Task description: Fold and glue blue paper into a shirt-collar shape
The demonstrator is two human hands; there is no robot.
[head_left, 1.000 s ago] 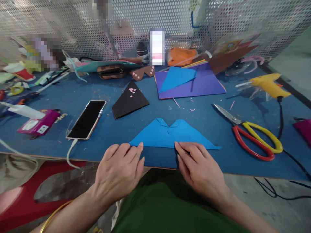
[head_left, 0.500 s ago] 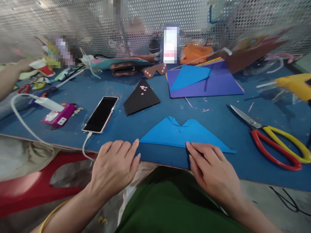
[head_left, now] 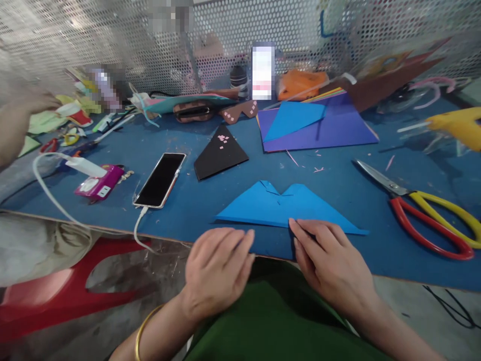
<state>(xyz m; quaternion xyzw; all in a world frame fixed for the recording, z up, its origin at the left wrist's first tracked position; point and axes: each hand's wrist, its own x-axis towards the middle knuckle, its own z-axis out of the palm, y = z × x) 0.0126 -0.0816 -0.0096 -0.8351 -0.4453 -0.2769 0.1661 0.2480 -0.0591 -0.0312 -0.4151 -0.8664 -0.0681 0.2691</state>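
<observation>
A folded blue paper (head_left: 270, 205) with two peaks and a notch between them lies near the table's front edge. My right hand (head_left: 330, 255) has its index fingertip on the paper's lower edge, right of the middle, with the thumb just below; its fingers are apart. Below the paper's left half, my left hand (head_left: 221, 265) hovers at the table edge, fingers curled with the thumb and index tips a little apart, holding nothing and not touching the paper. Beyond the paper lies a black folded paper (head_left: 221, 154) with small pink pieces on it.
A phone (head_left: 160, 179) with a white cable and a magenta adapter (head_left: 99, 183) lie left. Large scissors (head_left: 400, 190) and a yellow glue gun (head_left: 456, 126) are right. Purple sheets (head_left: 338, 130) lie at the back. Another person's arm (head_left: 18, 120) reaches in at far left.
My left hand has moved right and toward me, away from the paper's left tip. My right hand has stayed at the paper's lower edge. The other person's arm has shifted slightly.
</observation>
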